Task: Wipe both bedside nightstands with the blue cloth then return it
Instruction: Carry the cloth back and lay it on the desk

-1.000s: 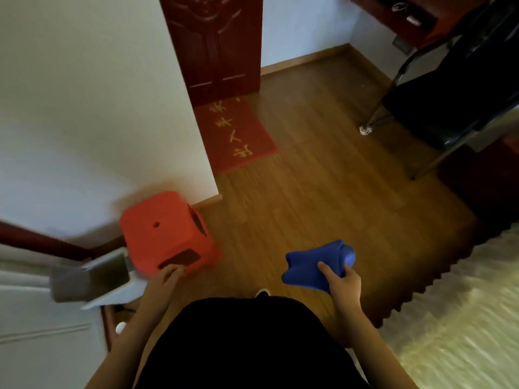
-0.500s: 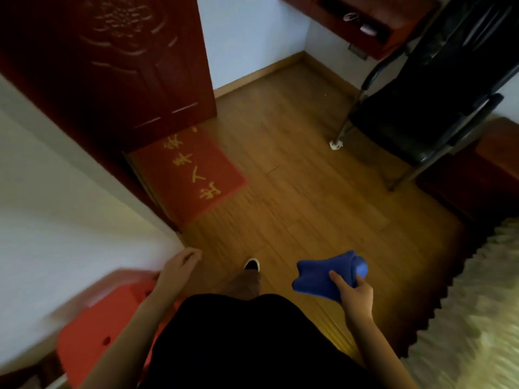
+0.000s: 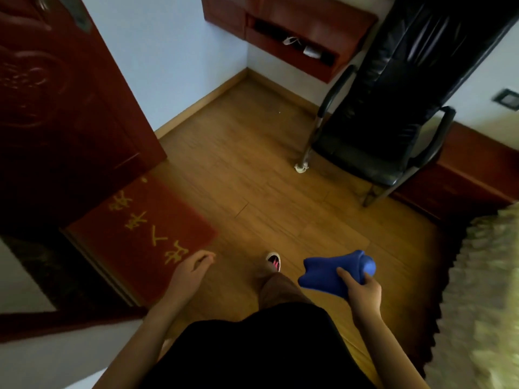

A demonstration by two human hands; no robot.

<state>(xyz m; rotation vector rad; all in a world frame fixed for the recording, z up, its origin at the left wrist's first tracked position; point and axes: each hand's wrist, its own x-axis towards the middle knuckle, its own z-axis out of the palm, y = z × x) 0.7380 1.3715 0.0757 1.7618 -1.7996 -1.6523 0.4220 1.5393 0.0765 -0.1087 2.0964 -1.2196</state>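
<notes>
The blue cloth is bunched up in front of my waist, low right of centre. My right hand grips it from below, thumb laid over its top. My left hand hangs free at my left side, fingers loosely curled and holding nothing, above the edge of the red doormat. A low dark-red cabinet stands against the right wall behind the chair, beside the bed; it may be a nightstand.
A black armchair on metal legs stands ahead on the right. A red doormat with yellow characters lies before a dark-red door on the left. A wall-hung red shelf is at the far corner. The bed's fringed cover fills the right edge.
I have walked forward and turned right: the red stool and white wall have slipped out of view, the chair and shelf are closer. My right hand still holds the cloth.
</notes>
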